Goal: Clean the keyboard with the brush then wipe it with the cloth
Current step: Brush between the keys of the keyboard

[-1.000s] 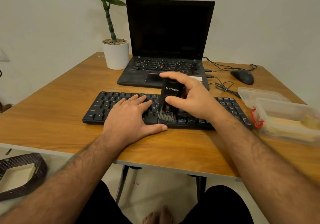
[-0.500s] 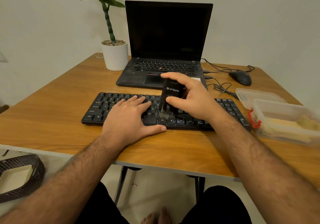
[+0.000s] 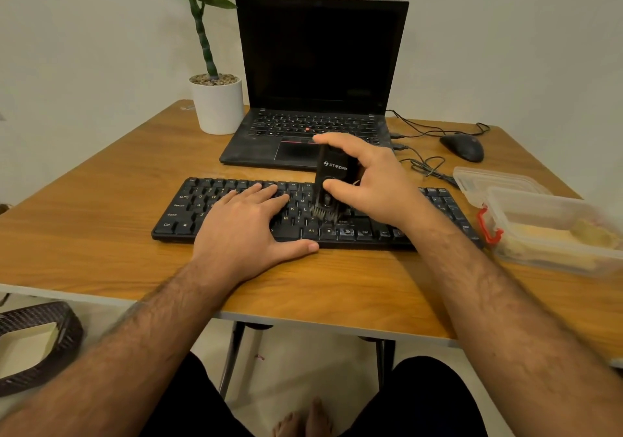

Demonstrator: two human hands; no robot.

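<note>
A black keyboard (image 3: 188,214) lies across the middle of the wooden table (image 3: 101,180). My right hand (image 3: 374,183) grips a black brush (image 3: 332,180) with white lettering, held upright. Its grey bristles press on the keys near the keyboard's middle. My left hand (image 3: 246,231) rests flat on the keyboard's left half, fingers straight, thumb along the front edge. A yellowish cloth (image 3: 593,234) seems to lie inside a clear plastic box (image 3: 539,234) at the right.
An open black laptop (image 3: 320,75) stands behind the keyboard. A white potted plant (image 3: 217,102) is at its left. A black mouse (image 3: 463,146) and cables (image 3: 428,163) lie at the back right. A clear lid (image 3: 488,180) sits by the box. A dark chair (image 3: 37,338) is at lower left.
My right hand has drawn the brush a little away from the keyboard's front edge toward the middle rows. My left hand has stayed in place.
</note>
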